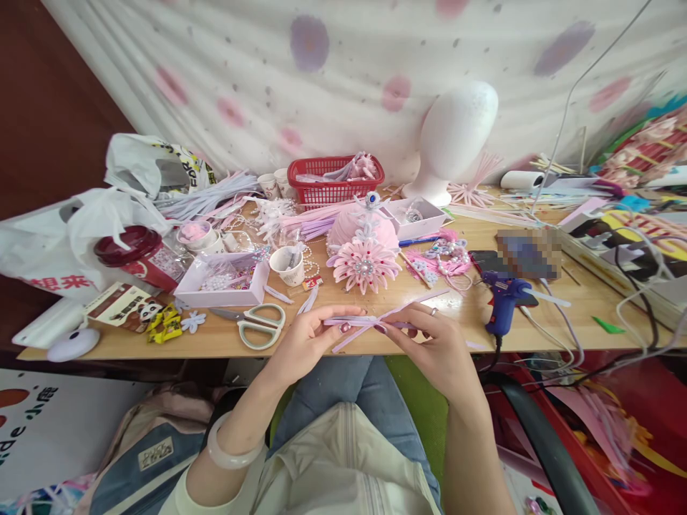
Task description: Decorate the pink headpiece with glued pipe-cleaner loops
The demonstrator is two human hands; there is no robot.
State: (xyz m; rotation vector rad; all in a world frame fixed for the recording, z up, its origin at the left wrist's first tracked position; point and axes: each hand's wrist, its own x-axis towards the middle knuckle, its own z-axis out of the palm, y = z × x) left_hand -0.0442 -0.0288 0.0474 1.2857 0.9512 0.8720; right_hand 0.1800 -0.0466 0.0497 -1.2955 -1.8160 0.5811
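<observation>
Between my two hands, just over the table's front edge, is a small bundle of lilac pipe cleaners (348,321), crossed near its middle. My left hand (314,332) pinches the left end between thumb and fingers. Gripping the crossing point is my right hand (432,336), with a ring on one finger; one stem sticks out above it. Behind them sits a pink domed piece (351,227) with a pink petalled flower (366,266) and pearl centre on its front. Open scissors (262,325) with pale handles lie left of my left hand.
A blue glue gun (503,304) stands at right, with cables nearby. Toward the left are a lilac box of beads (222,297), a paper cup (287,266) and a lidded red cup (140,257). A red basket (335,192) and white foam head (456,136) stand behind.
</observation>
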